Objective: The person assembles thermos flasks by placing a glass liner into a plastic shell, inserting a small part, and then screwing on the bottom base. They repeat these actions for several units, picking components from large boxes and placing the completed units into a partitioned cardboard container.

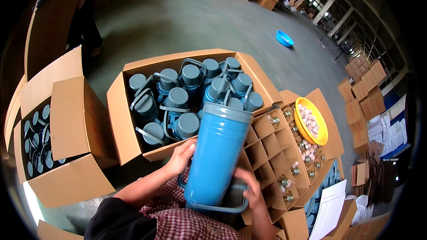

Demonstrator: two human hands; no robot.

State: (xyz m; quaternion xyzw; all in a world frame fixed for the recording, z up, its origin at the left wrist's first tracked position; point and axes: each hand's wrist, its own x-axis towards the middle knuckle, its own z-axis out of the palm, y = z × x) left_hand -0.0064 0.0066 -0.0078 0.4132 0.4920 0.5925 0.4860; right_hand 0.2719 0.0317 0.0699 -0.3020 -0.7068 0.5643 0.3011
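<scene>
A large blue thermos flask (218, 151) is tilted in front of my body, its wide rimmed end up and its grey-blue loop handle at the low end. My left hand (181, 156) is closed against the flask's left side, with part of the fingers hidden behind it. On the other side my right hand (250, 189), a little blurred, curls by the flask's lower right side and handle. Just beyond stands an open carton (133, 146) packed with several similar flasks, grey-blue lids and handles upward.
To the right, a divided carton (262, 169) holds glass pieces in some cells. A yellow basin (323, 126) of small pale pieces rests on it. Another open carton (84, 169) of flasks stands left. A person (84, 22) stands far left; a blue basin (284, 38) lies on the floor.
</scene>
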